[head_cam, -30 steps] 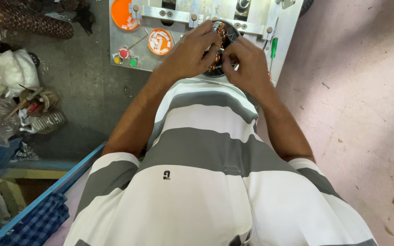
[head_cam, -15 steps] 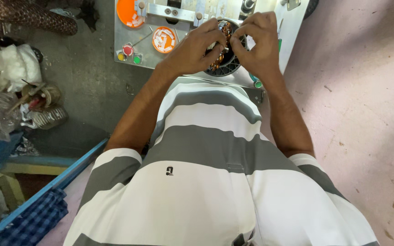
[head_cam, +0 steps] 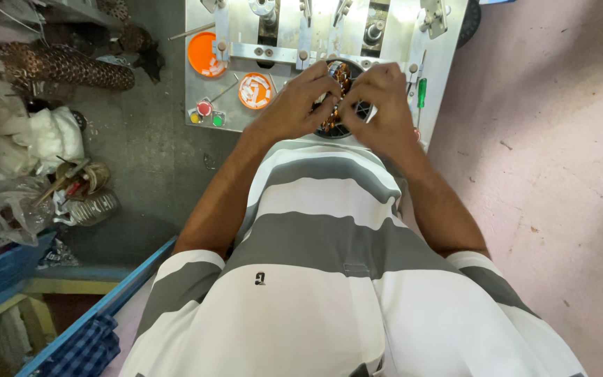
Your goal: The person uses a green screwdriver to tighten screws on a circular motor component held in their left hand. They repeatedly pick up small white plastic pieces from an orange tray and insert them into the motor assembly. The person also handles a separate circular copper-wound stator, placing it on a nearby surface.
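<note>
Closing together since before, left hand (head_cam: 300, 100), right hand (head_cam: 380, 100), copper-wound stator (head_cam: 338, 98)

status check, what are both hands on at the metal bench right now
Left hand and right hand both gripping round black stator with copper windings. Green-handled screwdriver lies just right of it.

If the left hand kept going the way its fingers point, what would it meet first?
Likely the right hand: the left hand points across the copper-wound ring that both already touch, though depth is unclear.

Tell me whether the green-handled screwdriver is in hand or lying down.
Lying down: the green-handled screwdriver rests on the grey metal worktable, beside the right hand, untouched.
</note>
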